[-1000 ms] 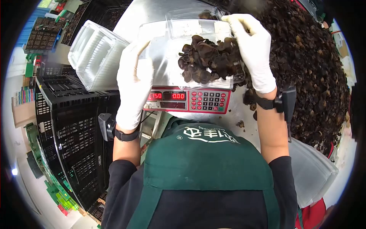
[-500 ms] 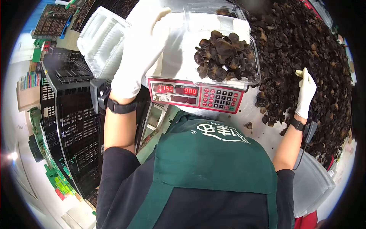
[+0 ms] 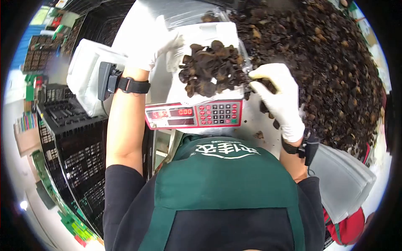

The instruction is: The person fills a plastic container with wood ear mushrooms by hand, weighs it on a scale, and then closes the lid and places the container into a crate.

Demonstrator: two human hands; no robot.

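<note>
1. Black crates (image 3: 79, 163), openwork sides, standing left of the desk (image 3: 255, 121).
2. Clear containers, one stack (image 3: 90, 71), beyond the crates; the left wrist strap (image 3: 134, 85) crosses just before it.
3. Mushroom heap (image 3: 326, 75), large, dark brown, covering the desk's right side; translucent plastic stack (image 3: 341, 180) below it.
4. Scale (image 3: 192, 115), red-fronted, keypad at right; right-hand display shows 0.00, left-hand figures blurred.
5. Left hand (image 3: 161, 44), white-gloved, in the way of the scale's left side; glare washes it out, so I cannot tell its grip.
6. Clear container (image 3: 248, 62), on the scale, holding a loose mound of mushroom pieces (image 3: 211, 69): dark brown, curled, glossy, ear-shaped.
7. Right hand (image 3: 274, 98), white-gloved, thumb and forefinger drawn close at the container's right edge; cannot tell whether they pinch anything.
</note>
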